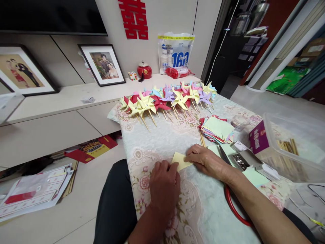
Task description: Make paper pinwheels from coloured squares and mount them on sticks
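Carefully, my left hand (164, 184) and right hand (207, 161) pinch the yellow paper (180, 160) — an uneven pull could crease it crooked.

One pale-yellow, plain-faced piece of thin paper (179, 160) lies low over the pale floral tablecloth (189, 200), set askew, with one corner pointing away from the person and straight, clean edges where exposed. Its near left part is covered by the curled fingers of the left hand (165, 181) and its right end by the fingertips of the right hand (205, 160), so the full outline is not visible. No tear is seen on the exposed face; whether it is folded cannot be determined.
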Tool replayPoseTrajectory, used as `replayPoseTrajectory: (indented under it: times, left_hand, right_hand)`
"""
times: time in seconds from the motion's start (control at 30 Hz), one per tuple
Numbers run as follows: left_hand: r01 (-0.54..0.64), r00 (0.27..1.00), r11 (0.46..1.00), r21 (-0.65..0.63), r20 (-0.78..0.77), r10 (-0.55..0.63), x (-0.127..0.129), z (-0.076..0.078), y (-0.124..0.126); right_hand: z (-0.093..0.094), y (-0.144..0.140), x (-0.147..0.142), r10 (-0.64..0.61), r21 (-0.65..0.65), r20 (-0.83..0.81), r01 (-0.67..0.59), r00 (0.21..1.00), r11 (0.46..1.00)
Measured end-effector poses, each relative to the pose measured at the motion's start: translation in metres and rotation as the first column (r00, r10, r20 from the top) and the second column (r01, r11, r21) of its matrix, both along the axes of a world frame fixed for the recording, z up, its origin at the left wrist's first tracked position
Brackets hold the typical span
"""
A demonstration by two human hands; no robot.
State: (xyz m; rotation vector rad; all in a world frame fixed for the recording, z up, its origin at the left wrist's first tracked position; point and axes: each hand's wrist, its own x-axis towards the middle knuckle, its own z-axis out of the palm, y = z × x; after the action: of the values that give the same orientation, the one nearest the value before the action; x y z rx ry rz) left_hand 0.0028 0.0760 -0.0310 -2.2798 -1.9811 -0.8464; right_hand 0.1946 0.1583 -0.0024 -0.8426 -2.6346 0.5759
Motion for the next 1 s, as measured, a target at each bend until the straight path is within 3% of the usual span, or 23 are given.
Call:
replayPoseTrajectory:
  times: [0.17, 0.33, 0.5, 0.7, 1.0]
  left_hand:
    - [-0.015, 1.0, 1.0, 0.028, -0.02, 0.015, 0.001, 0.003, 0.0]
    - [-0.035, 0.998, 0.997, 0.062, -0.048, 0.038, 0.002, 0.005, -0.001]
    - [-0.019, 0.994, 0.995, 0.099, -0.107, 0.03, 0.002, 0.009, -0.005]
    - [0.078, 0.985, 0.988, 0.136, -0.166, -0.054, 0.0, 0.004, -0.017]
    - [0.084, 0.978, 0.996, 0.029, -0.196, -0.077, 0.001, 0.006, -0.029]
  right_hand:
    - [0.02, -0.011, -0.001, -0.028, -0.025, 0.172, 0.033, 0.985, 0.999]
    - [0.034, -0.031, -0.007, -0.124, 0.037, 0.301, 0.118, 0.945, 0.992]
    - [0.021, -0.049, -0.019, -0.263, 0.154, 0.396, 0.218, 0.88, 0.964]
    - [0.005, -0.071, -0.026, -0.372, 0.213, 0.372, 0.312, 0.851, 0.926]
    - [-0.019, -0.091, -0.03, -0.484, 0.369, 0.303, 0.368, 0.821, 0.854]
